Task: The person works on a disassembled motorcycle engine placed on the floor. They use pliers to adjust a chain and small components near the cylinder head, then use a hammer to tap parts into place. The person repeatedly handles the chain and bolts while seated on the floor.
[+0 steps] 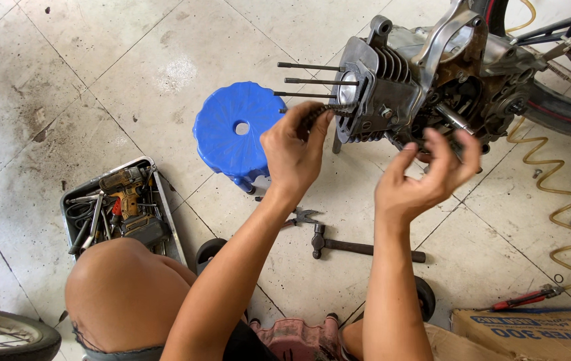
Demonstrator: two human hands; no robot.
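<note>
A grey motorcycle engine (425,73) with a finned cylinder (372,87) and long studs (309,81) pointing left stands in front of me. My left hand (295,150) pinches a dark chain (322,112) that comes out of the cylinder's open face. Just below the engine's right side my right hand (425,177) is raised with its fingers spread, holding nothing that I can see.
A blue plastic stool (235,134) stands left of the engine. On the tiled floor lie a hammer (365,247), pliers (302,217), a tool tray with a drill (121,207), a yellow coiled hose (559,200) and a cardboard box (532,331). My knee (125,294) is at the lower left.
</note>
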